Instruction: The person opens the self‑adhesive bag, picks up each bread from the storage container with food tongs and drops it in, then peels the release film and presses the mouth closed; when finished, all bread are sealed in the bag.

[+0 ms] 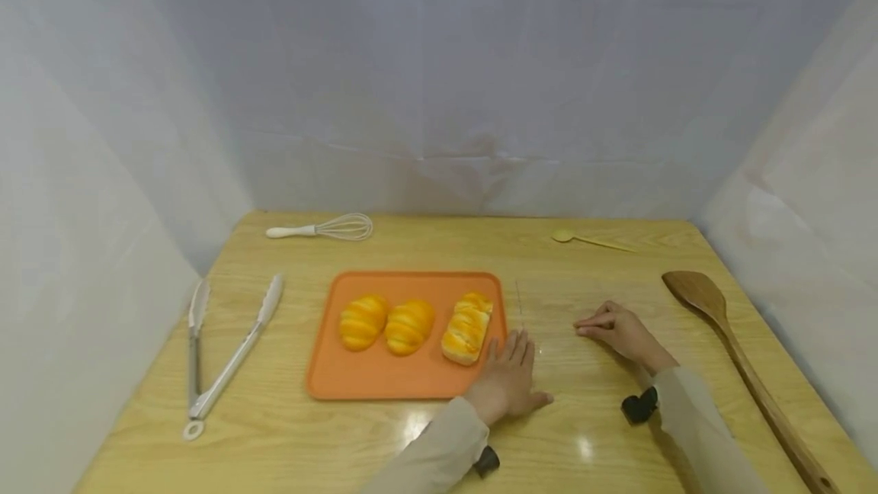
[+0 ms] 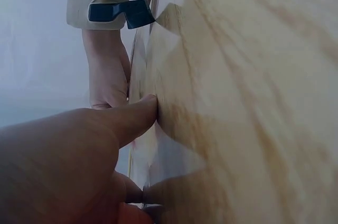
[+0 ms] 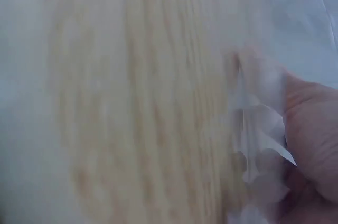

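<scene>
A thin clear plastic sheet, perhaps a bag, lies on the table right of the orange tray (image 1: 384,385); its faint left edge shows in the head view. My left hand (image 1: 505,381) rests palm down at the tray's lower right corner, fingers straight, thumb spread to the right. On the right, my right hand (image 1: 623,334) pinches the clear plastic between thumb and fingertips; the right wrist view shows the plastic (image 3: 259,134) by the thumb, blurred. On the tray are two croissant-shaped breads (image 1: 363,322) (image 1: 409,326) and a loaf-shaped bread (image 1: 467,328).
Open metal tongs (image 1: 229,368) lie to the left of the tray. A whisk (image 1: 322,229) and a small yellow spoon (image 1: 564,235) are along the back edge. At the right edge is a long wooden spatula (image 1: 741,360). White sheeting surrounds the table.
</scene>
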Demonstrator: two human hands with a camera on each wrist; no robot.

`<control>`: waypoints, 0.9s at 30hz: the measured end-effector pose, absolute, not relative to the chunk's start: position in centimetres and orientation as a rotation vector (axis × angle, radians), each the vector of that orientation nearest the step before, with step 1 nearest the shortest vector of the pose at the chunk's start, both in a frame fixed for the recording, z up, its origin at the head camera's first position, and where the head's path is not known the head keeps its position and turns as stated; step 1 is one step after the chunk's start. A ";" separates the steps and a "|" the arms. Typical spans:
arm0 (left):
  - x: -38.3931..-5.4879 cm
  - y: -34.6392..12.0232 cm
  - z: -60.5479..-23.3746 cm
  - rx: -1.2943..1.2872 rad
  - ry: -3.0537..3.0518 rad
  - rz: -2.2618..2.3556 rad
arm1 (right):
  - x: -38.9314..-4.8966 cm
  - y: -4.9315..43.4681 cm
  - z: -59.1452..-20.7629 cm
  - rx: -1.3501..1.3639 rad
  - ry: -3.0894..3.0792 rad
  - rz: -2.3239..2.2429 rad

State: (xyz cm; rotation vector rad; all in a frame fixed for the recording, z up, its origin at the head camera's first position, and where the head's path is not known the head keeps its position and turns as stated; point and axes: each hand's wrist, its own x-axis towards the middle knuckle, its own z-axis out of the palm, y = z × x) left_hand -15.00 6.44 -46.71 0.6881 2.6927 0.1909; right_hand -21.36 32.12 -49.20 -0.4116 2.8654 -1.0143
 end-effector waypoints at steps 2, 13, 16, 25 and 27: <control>-15.0 6.4 -46.7 0.681 2.689 0.203 | -21.3 32.1 -49.2 -0.410 2.862 -1.022; -15.0 6.2 -46.7 0.689 2.695 0.190 | -21.4 32.0 -49.7 -0.463 2.930 -1.000; -14.8 6.2 -46.7 0.694 2.690 0.203 | -21.2 32.1 -49.7 -0.527 2.973 -1.071; -14.9 6.2 -46.4 0.708 2.710 0.204 | -20.9 32.0 -49.5 -1.020 3.170 -1.295; -14.9 6.3 -46.5 0.706 2.710 0.206 | -20.5 32.0 -49.3 -0.877 3.141 -1.352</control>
